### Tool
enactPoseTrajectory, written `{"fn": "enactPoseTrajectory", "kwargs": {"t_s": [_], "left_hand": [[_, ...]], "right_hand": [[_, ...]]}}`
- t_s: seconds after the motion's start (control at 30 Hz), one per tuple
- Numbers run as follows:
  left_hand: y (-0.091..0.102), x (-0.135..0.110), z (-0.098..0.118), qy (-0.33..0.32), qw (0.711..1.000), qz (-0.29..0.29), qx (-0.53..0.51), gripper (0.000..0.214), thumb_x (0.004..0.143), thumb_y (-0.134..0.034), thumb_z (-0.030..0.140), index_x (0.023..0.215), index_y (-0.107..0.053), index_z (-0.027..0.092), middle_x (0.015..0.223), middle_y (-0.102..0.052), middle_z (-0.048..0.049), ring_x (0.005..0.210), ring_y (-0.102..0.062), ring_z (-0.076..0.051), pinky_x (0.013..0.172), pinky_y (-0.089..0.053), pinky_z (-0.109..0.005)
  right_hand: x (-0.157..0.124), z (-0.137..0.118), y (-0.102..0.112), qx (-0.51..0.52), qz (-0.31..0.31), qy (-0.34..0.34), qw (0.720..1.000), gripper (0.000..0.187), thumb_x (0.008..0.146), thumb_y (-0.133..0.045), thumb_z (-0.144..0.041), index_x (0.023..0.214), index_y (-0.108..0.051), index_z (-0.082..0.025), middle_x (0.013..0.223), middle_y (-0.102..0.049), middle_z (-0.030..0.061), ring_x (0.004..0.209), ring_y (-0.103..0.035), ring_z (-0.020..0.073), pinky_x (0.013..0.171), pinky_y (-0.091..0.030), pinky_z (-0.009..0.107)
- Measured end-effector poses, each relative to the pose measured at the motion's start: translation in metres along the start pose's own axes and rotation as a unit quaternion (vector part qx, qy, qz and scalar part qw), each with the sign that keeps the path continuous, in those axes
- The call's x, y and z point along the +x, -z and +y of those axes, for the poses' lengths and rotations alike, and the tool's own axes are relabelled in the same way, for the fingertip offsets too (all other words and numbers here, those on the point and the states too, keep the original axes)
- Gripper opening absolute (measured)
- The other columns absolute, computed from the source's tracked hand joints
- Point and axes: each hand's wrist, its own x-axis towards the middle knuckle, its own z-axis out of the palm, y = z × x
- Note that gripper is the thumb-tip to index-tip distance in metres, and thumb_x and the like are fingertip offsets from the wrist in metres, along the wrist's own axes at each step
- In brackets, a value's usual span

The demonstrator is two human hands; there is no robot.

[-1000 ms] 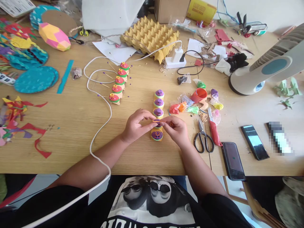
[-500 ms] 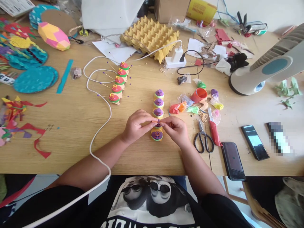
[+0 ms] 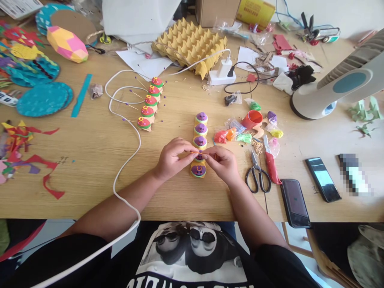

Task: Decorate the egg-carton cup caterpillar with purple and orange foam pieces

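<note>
The grip of the left hand (image 3: 174, 158) and that of the right hand (image 3: 222, 162) are both pinched shut on the ends of a thin orange strand (image 3: 195, 152), which is held taut between thumb and fingertips of each hand. The strand is suspended directly over the purple-topped row (image 3: 200, 130), a line of rounded segments standing on the surface (image 3: 99, 160) in front of the person; the fourth segment from the far end is mostly hidden beneath the fingers, and whether the strand touches it cannot be told. Just to the right of the row, small bags of coloured clay (image 3: 237, 134) and an orange cup (image 3: 252, 119) are seen. Nearer the right hand, black scissors (image 3: 257, 176) and a red-handled knife (image 3: 271, 166) are laid side by side, with two dark phones (image 3: 295, 202) beyond them. To the left, a red-topped row (image 3: 150, 104) is found beside a looping white cable (image 3: 126, 132). A yellow egg tray (image 3: 189, 42) is placed at the far edge.
</note>
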Motion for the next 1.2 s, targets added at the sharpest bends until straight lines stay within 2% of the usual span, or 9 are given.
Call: {"fn": "enactPoseTrajectory", "kwargs": {"t_s": [0.5, 0.77, 0.9, 1.03, 1.1, 1.2], "left_hand": [[0.0007, 0.0008, -0.0013, 0.008, 1.000, 0.000, 0.001, 0.009, 0.087, -0.070, 0.031, 0.084, -0.073, 0.022, 0.082, -0.074, -0.0031, 0.079, -0.064, -0.017, 0.081, -0.048, -0.035], [0.0010, -0.0004, -0.0021, 0.023, 1.000, -0.005, 0.003, 0.013, 0.087, -0.069, 0.034, 0.084, -0.073, 0.022, 0.082, -0.074, -0.0037, 0.080, -0.064, -0.018, 0.081, -0.049, -0.035], [0.0004, 0.0004, -0.0011, 0.020, 1.000, 0.005, -0.007, 0.010, 0.087, -0.071, 0.031, 0.089, -0.075, 0.023, 0.085, -0.074, -0.0037, 0.081, -0.064, -0.017, 0.082, -0.049, -0.034], [0.0006, 0.0004, -0.0014, 0.015, 1.000, 0.005, -0.016, 0.008, 0.087, -0.071, 0.031, 0.089, -0.075, 0.024, 0.084, -0.074, -0.0029, 0.081, -0.064, -0.017, 0.083, -0.048, -0.034], [0.0008, 0.0000, -0.0018, 0.019, 1.000, 0.004, -0.013, 0.010, 0.087, -0.071, 0.032, 0.089, -0.075, 0.024, 0.084, -0.074, -0.0032, 0.082, -0.064, -0.018, 0.083, -0.048, -0.034], [0.0008, -0.0002, -0.0024, 0.009, 1.000, 0.005, -0.022, 0.009, 0.086, -0.072, 0.031, 0.089, -0.075, 0.023, 0.085, -0.074, -0.0033, 0.081, -0.064, -0.017, 0.082, -0.049, -0.034]], "right_hand": [[0.0017, 0.0019, 0.0012, -0.001, 0.003, -0.009, 1.000, 0.030, 0.086, -0.070, -0.050, 0.086, -0.075, -0.020, 0.077, -0.071, 0.0053, 0.067, -0.061, 0.0153, 0.060, -0.047, 0.028], [0.0022, 0.0009, 0.0030, -0.011, -0.001, -0.008, 1.000, 0.029, 0.090, -0.066, -0.048, 0.087, -0.076, -0.021, 0.079, -0.073, 0.0057, 0.070, -0.063, 0.0163, 0.064, -0.048, 0.029], [0.0030, 0.0006, 0.0033, 0.032, -0.004, -0.026, 0.999, 0.033, 0.091, -0.063, -0.051, 0.087, -0.076, -0.020, 0.081, -0.072, 0.0054, 0.074, -0.064, 0.0170, 0.067, -0.050, 0.030], [0.0032, 0.0033, 0.0048, 0.091, 0.002, -0.067, 0.994, 0.046, 0.091, -0.055, -0.060, 0.092, -0.076, -0.019, 0.065, -0.060, 0.0015, 0.067, -0.058, 0.0149, 0.062, -0.047, 0.028], [0.0032, 0.0051, 0.0045, 0.112, 0.002, -0.086, 0.990, 0.046, 0.087, -0.061, -0.062, 0.098, -0.076, -0.019, 0.062, -0.054, -0.0014, 0.061, -0.052, 0.0124, 0.057, -0.044, 0.026], [0.0031, 0.0069, 0.0010, 0.147, -0.029, -0.104, 0.983, 0.043, 0.077, -0.078, -0.052, 0.106, -0.073, -0.020, 0.062, -0.054, -0.0041, 0.056, -0.049, 0.0098, 0.054, -0.042, 0.024]]}}
